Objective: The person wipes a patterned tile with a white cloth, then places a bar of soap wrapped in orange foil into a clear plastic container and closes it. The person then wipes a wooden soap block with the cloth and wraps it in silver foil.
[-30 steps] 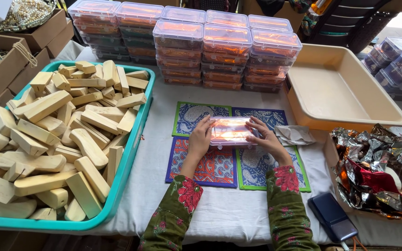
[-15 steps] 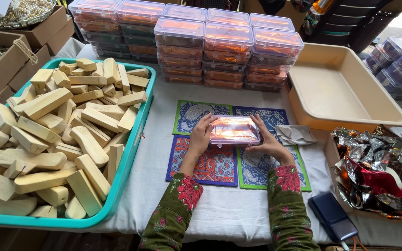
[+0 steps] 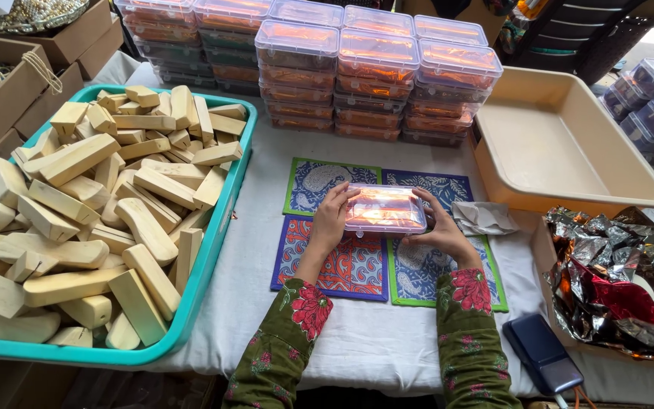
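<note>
Over patterned mats (image 3: pixel 357 266), both hands (image 3: pixel 387 227) grip a clear lidded box (image 3: pixel 385 208).

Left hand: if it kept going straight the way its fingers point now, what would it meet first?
The left hand already touches the clear lidded box it grips with the right hand. Its fingers point up and right, so the box blocks it at once; the box stacks lie farther, though depth is unclear.

You have even, soft daylight across the table, brightest at the far right corner. Shadows under your hands are faint. Glare sits on the clear box lids (image 3: pixel 376 53) and the crumpled foil (image 3: pixel 622 280) at near right. Focus is sharp throughout; edges bow slightly.
</note>
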